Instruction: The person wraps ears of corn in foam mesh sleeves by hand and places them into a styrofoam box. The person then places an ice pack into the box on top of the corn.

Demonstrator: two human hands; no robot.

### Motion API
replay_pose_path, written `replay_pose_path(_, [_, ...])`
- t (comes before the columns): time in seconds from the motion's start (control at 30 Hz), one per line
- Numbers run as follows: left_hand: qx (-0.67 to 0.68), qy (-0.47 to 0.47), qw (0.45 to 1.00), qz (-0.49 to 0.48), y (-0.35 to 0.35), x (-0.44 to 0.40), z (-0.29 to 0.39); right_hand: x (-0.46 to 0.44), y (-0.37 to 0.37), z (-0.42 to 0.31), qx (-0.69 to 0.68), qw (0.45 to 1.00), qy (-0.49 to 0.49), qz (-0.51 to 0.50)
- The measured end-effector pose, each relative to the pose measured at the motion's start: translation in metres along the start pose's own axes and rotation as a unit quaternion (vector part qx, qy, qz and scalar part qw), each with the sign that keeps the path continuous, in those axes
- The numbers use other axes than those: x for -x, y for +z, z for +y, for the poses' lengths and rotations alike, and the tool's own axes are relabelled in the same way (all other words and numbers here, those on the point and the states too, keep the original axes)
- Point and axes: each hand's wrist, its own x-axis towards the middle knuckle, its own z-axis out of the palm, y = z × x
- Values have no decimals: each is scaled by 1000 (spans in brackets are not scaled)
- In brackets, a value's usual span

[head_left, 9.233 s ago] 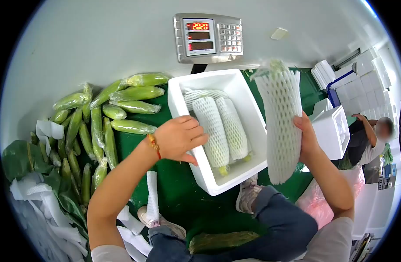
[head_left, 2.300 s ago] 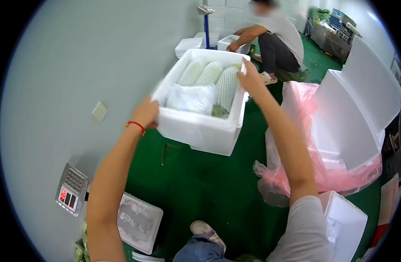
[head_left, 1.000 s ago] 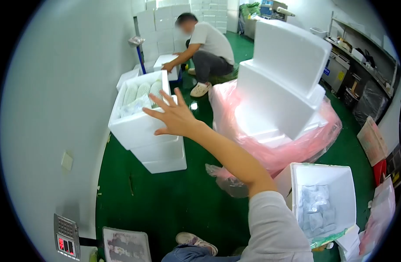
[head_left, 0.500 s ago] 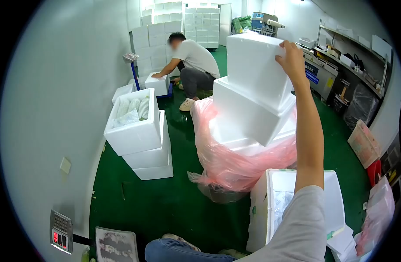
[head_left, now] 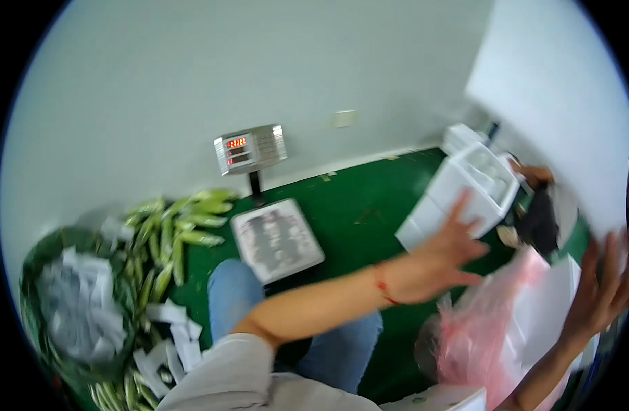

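My left hand [head_left: 446, 264] reaches out to the right, blurred, its fingers spread and holding nothing. A red string is round that wrist. My right hand [head_left: 602, 291] is at the right edge of the view. Its fingers rest against the lower edge of a white foam box [head_left: 550, 89], which is raised and tilted close to the camera. Motion blur hides the exact grip. Below the right hand, another white foam box [head_left: 550, 308] stands in pink plastic film [head_left: 479, 335].
A scale display [head_left: 250, 148] stands behind its platform [head_left: 277, 236]. Wrapped green corn ears [head_left: 167, 233] lie left, beside a green bag [head_left: 30, 281] of pale packets. Stacked foam boxes [head_left: 434, 198] hold netted items. A crouching co-worker [head_left: 539, 219] is partly hidden.
My view has swung left and down. The foam box under my right hand has come off the stack and now looms close. My left hand has come into view.
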Motion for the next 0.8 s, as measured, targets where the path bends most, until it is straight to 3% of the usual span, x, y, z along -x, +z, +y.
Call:
replay_pose_path(0.07, [134,82,986,56,41,6,-8,-1,7,-49,-103,995,-17,12])
replay_pose_path(0.13, [151,174,969,88,44,23,6,-3,19,-96,-198,979,-31,20])
replay_pose_path(0.17, [171,166,959,153,36,34,12,-3,22,-117,-239,970,-38,23])
replay_pose_path(0.3, [48,231,921,310,-3,74,53,-10,49,-201,-372,919,-119,47])
replay_pose_path(0.4, [-22,251,901,353,-18,129,90,-29,49,-213,-529,819,-183,126])
replay_pose_path(0.43, [-71,239,901,356,-24,150,108,-40,47,-199,-487,870,-28,71])
replay_pose_path(0.5, [-154,225,895,352,-50,197,148,-56,97,-168,-414,897,121,95])
replay_pose_path(0.57, [-222,212,877,369,-66,239,193,-117,149,-171,-431,886,46,163])
replay_pose_path(0.63, [-288,201,840,413,-66,273,228,-186,172,-193,-424,892,-92,127])
replay_pose_path(0.7, [-350,188,797,455,-57,301,248,-225,179,-232,-425,885,-175,75])
replay_pose_path(0.77, [-392,172,770,472,-54,327,260,-248,161,-288,-508,836,-207,18])
replay_pose_path(0.8, [-405,174,755,485,-57,342,265,-243,155,-305,-583,782,-188,-114])
